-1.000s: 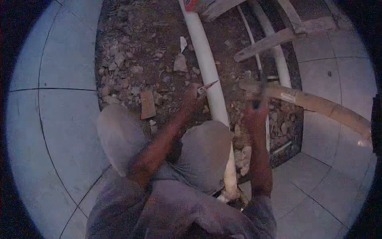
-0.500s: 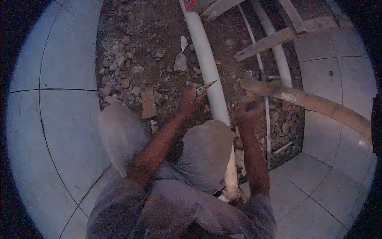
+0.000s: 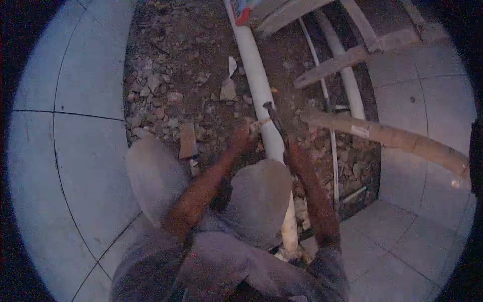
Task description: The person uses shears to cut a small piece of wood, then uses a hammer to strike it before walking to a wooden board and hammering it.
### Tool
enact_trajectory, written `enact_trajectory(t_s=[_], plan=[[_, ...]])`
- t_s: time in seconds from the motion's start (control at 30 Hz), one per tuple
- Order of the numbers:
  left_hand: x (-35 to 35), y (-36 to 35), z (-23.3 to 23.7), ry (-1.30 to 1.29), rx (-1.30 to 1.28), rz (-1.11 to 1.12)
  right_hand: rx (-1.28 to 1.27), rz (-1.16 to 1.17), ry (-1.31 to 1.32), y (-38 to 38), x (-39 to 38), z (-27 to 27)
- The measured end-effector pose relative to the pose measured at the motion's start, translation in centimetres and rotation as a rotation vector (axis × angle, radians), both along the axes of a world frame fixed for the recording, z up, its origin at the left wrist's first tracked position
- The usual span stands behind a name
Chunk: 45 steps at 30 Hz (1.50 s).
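A long white pipe (image 3: 255, 75) runs down the trench toward my knees. My left hand (image 3: 245, 133), beside the pipe's left side, is closed on a pointed metal blade (image 3: 261, 122) whose rusty tip lies across the pipe. On the right of the pipe, my right hand (image 3: 297, 153) is wrapped round the dark handle of a hammer (image 3: 275, 120). The dark hammer head overlaps the pipe just beyond the blade. My knee (image 3: 262, 201) hides part of the pipe nearer to me.
Rubble and soil fill the trench (image 3: 161, 75), with a brick piece (image 3: 188, 141) at left. A wooden ladder-like frame (image 3: 332, 65) and a thick brown tube (image 3: 397, 132) reach in from the right. Thinner pipes (image 3: 334, 166) lie beyond. Pale tiles (image 3: 85, 166) border both sides.
My right hand has swung left to the pipe, bringing the hammer head over it. My left hand has lowered slightly, and the blade now lies flatter across the pipe.
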<state>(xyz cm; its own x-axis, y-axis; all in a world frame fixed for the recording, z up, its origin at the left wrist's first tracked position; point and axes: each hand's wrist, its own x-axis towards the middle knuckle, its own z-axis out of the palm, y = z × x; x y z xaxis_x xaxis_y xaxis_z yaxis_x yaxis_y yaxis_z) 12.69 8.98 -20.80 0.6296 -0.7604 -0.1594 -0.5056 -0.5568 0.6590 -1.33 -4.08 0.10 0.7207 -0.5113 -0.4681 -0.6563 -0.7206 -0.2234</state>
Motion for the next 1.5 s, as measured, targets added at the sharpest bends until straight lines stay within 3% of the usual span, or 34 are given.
enact_trajectory(t_s=[0.03,0.1,0.13,0.23,0.27,0.3,0.33,0.4,0.43,0.47,0.53,0.57,0.6,0.63,0.67,0.7,0.73,0.8,0.83,0.9,0.93,1.0,1.03,1.17,1.23,1.27,1.33,1.37,1.43,1.47,1.5], plan=[[1.3,-0.7,2.6,-0.011,-0.009,0.020,-0.009,0.020,-0.011,-0.1,1.3,1.4],[0.4,0.2,9.0,0.037,-0.563,0.243,-0.079,-0.052,-0.270,1.7,0.5,4.7],[-0.5,0.9,8.0,0.062,-0.543,0.242,-0.321,0.256,-0.568,-0.4,-2.0,-0.3],[0.5,0.7,7.1,0.049,-0.442,0.175,-0.919,0.638,-0.304,-6.3,-10.0,-16.6],[0.7,0.9,8.7,-0.001,-0.394,0.161,-0.432,0.431,-0.238,-4.7,-6.5,-12.2],[0.8,1.1,9.8,-0.048,-0.347,0.149,-0.116,0.249,-0.105,-2.6,-3.2,-8.0],[0.7,1.0,10.2,-0.058,-0.359,0.145,-0.007,0.175,-0.067,-2.0,-2.2,-6.8],[0.8,0.5,10.3,0.171,-0.030,0.069,0.137,0.072,-0.279,-0.9,-1.3,-4.3],[1.0,0.3,10.2,0.171,-0.030,0.075,0.198,0.049,-0.439,-0.4,-1.0,-2.9],[0.6,0.3,10.0,0.195,-0.036,0.112,0.209,0.038,-0.424,0.2,-0.7,-0.3],[0.0,0.3,8.1,0.219,-0.043,0.147,0.642,-0.437,-0.156,-0.1,1.2,3.4],[0.1,0.1,5.3,-0.045,-0.096,0.139,0.639,-0.429,-0.162,-0.8,1.3,2.1],[0.1,0.1,3.6,-0.307,-0.142,0.127,0.453,-0.337,-0.262,-1.5,0.6,-0.7],[0.7,-0.2,3.6,-0.312,-0.142,0.130,0.268,-0.241,-0.358,-2.0,0.4,-3.2],[0.9,-0.6,3.7,-0.146,-0.298,0.100,0.274,-0.241,-0.364,-2.6,0.3,-5.2],[1.5,-0.9,3.7,0.029,-0.460,0.076,0.280,-0.205,-0.558,-3.0,1.5,-6.8],[1.6,-0.8,5.1,0.026,-0.456,0.084,0.293,-0.170,-0.753,-3.3,2.4,-7.9],[1.9,-0.2,8.8,0.221,-0.283,0.075,0.339,-0.168,-0.712,-1.6,5.2,-3.2],[1.9,-0.5,6.7,0.221,-0.279,0.083,0.377,-0.166,-0.671,-0.9,6.5,-1.6],[1.9,-1.2,0.6,0.078,0.065,0.027,0.389,-0.139,-0.742,-0.7,7.9,-3.0],[1.9,-0.7,1.9,0.075,0.071,0.040,0.393,-0.119,-0.817,-0.7,8.4,-4.0],[2.1,0.6,6.1,0.003,-0.158,0.026,0.423,-0.080,-0.874,-1.9,8.9,-6.8],[2.2,0.9,5.6,0.000,-0.147,0.038,0.441,-0.050,-0.933,-1.7,9.4,-6.7],[2.9,0.3,3.3,0.064,-0.148,0.039,0.621,-0.202,-0.758,-0.8,8.7,-5.2],[3.4,0.3,3.1,0.078,-0.114,0.054,0.303,-0.132,-0.892,-0.1,7.6,-5.5],[3.2,0.6,3.8,0.067,-0.071,0.078,0.311,-0.129,-0.887,-0.2,6.5,-4.4],[2.8,0.9,5.0,0.056,-0.031,0.100,0.189,0.030,-0.694,-1.0,3.7,-1.1],[2.8,0.9,5.3,0.103,-0.193,0.146,0.181,0.026,-0.698,-1.3,2.5,0.0],[2.8,0.8,5.4,0.162,-0.363,0.174,-0.051,0.297,-0.304,-1.2,0.5,2.2],[2.8,0.6,5.1,0.118,-0.397,0.199,-0.061,0.291,-0.301,-0.5,0.1,4.6],[2.8,0.6,4.7,0.077,-0.429,0.227,0.037,0.103,-0.370,0.5,0.1,7.7]])
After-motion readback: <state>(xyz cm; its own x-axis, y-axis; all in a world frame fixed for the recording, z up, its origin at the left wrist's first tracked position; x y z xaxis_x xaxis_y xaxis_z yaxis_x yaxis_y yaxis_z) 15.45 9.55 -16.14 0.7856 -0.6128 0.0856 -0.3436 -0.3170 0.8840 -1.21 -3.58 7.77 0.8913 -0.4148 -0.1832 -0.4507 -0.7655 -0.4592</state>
